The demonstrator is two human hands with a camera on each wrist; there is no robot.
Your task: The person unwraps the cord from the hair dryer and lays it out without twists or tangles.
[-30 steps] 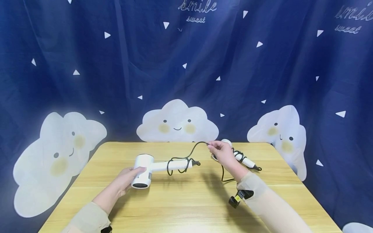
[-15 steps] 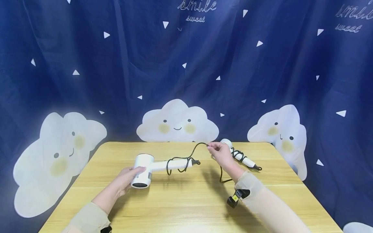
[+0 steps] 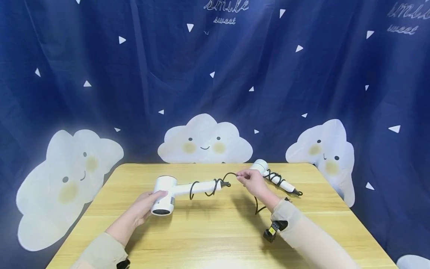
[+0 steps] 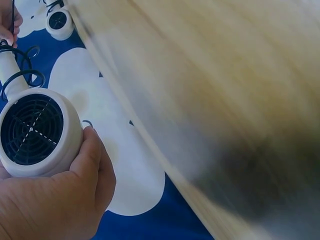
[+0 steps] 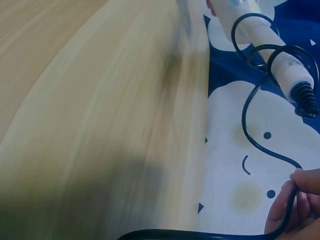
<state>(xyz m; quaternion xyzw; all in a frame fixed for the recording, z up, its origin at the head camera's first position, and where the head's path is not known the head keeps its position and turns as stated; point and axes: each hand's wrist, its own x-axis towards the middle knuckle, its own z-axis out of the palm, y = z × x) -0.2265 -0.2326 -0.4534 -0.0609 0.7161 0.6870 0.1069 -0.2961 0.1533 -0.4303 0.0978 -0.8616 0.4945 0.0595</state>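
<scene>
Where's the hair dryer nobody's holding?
In the head view, the unheld hair dryer lies right of centre near the far edge of the table, just beyond the right hand.

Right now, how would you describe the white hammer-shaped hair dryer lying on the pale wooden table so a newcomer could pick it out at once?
On the pale wooden table, look to the far edge, right of centre. Just beyond the bare right hand is a white hair dryer wrapped in thin black cord. Unlike its lookalike in the left hand, it lies unheld.
</scene>
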